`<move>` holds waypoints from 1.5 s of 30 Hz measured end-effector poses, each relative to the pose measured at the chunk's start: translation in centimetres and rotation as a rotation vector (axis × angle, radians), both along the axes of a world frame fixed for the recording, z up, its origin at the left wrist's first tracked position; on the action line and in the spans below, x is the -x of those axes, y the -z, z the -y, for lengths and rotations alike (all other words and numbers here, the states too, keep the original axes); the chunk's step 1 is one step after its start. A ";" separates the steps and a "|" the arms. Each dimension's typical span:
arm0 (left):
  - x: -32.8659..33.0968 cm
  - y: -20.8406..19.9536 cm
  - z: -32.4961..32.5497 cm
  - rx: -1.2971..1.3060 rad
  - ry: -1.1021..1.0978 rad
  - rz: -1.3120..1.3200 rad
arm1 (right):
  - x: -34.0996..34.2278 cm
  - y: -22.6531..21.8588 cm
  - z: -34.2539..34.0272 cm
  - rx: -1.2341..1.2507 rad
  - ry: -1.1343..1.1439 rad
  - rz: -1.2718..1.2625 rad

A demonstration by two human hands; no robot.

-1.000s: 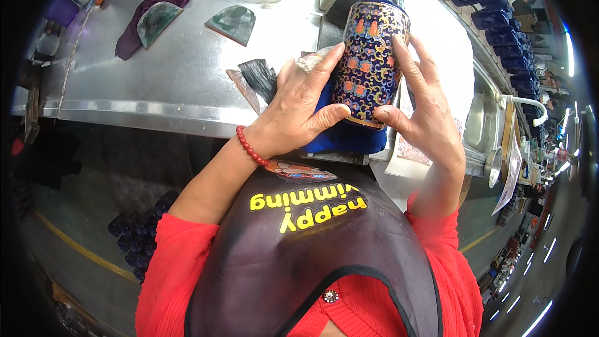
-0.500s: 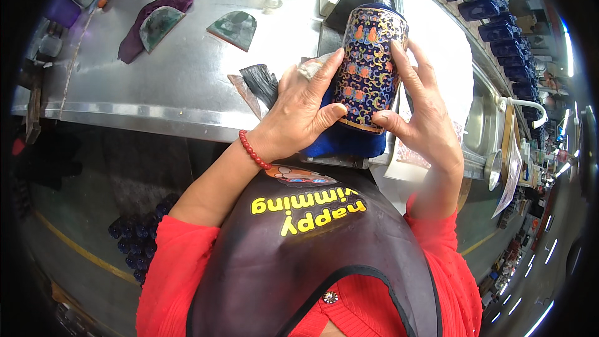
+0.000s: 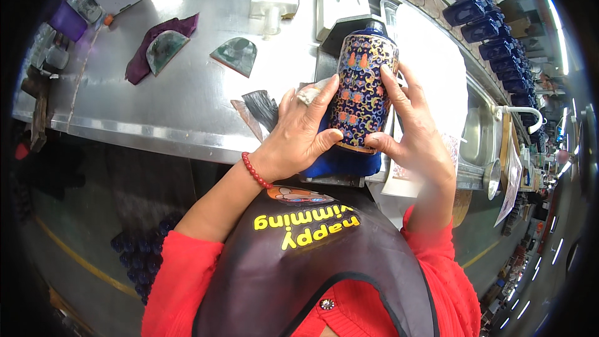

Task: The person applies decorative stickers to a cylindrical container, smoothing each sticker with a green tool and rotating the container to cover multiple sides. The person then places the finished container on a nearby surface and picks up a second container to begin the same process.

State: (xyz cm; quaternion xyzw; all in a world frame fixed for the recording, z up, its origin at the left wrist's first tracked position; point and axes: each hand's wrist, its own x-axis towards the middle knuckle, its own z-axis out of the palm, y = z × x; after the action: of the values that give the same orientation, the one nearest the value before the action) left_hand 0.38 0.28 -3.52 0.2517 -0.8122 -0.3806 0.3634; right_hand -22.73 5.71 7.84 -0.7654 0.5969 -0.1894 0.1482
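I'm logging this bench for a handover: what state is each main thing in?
Bottle: lying or leaning back, neck away from the person.
Left hand: fingers spread, touching the bottle.
Right hand: fingers spread, touching the bottle.
Blue cloth: partly under the bottle.
Purple cloth: crumpled.
Left green piece: partly on the purple cloth.
Right green piece: lying on the bench.

Two hands [image 3: 296, 134] touching an ornate blue bottle [image 3: 362, 97], blue cloth [image 3: 349, 165] beneath, steel worktop [image 3: 206, 103]
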 end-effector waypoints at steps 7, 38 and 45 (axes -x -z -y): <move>-0.4 -0.7 -0.1 -0.056 0.029 0.018 | 0.0 0.1 -0.5 -0.017 0.021 0.052; 0.7 -2.7 -1.3 0.365 -0.121 0.147 | 0.4 6.3 -4.1 0.427 0.062 0.180; 0.4 -2.6 -1.1 0.310 -0.079 0.125 | 0.6 7.4 -4.4 0.431 0.075 0.188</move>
State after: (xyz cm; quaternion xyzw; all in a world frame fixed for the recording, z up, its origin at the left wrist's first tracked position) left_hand -0.02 1.36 -0.94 0.2475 -0.8718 -0.2196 0.3613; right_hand -23.31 10.08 0.42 -0.7356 0.5543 -0.3883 0.0291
